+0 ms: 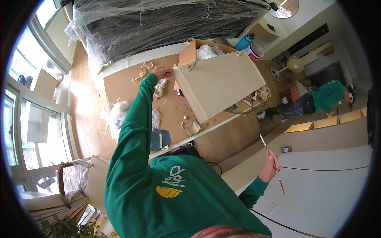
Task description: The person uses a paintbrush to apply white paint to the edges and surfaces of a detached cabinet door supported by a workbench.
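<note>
My right hand (269, 167) is closed around a slender red-and-white paintbrush (280, 181), held at a slant in front of the white wall. Stretched far forward, my left hand (162, 72) has its fingers bent together right beside the corner of a cream furniture panel (222, 85). Whether those fingers touch the panel or pinch something small cannot be made out. The panel lies tilted against an open cardboard box (188, 53), with a metal hinge (191, 66) near its far edge. Below the left hand is a crumpled white cloth or tissue (160, 87).
Brown cardboard (127, 85) covers the floor, with plastic bags (119, 113), a blue-grey case (160, 139) and a small box (192, 129) on it. A bucket (254, 52) and blue bottle (244, 41) stand behind. A co-worker (325, 97) bends at the right, near a fan (295, 64).
</note>
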{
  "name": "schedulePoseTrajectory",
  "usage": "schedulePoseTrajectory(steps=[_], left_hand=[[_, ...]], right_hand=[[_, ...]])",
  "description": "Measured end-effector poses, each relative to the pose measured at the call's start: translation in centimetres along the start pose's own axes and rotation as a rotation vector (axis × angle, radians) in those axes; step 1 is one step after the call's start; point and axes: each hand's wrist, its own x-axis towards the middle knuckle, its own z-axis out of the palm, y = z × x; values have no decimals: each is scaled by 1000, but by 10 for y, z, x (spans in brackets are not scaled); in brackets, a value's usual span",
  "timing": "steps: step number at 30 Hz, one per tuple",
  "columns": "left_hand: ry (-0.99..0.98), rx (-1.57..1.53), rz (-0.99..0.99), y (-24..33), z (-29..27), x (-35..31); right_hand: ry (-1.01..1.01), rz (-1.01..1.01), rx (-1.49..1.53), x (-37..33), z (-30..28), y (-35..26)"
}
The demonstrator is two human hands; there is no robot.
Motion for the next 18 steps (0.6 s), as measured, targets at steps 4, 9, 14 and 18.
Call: schedulePoseTrajectory(steps=[4,9,14,18], left_hand=[[-28,-20,-11,0,-5,1],[-19,1,-14,0,0,1],[-3,-70,-4,-8,-8,2],[-28,-147,27,-18,-4,2]], right_hand=[[1,2,18,1,1,-3],[-4,15,38,0,3,-6],[-6,5,41,2,8,-8],[-9,-18,34,1,0,-2]])
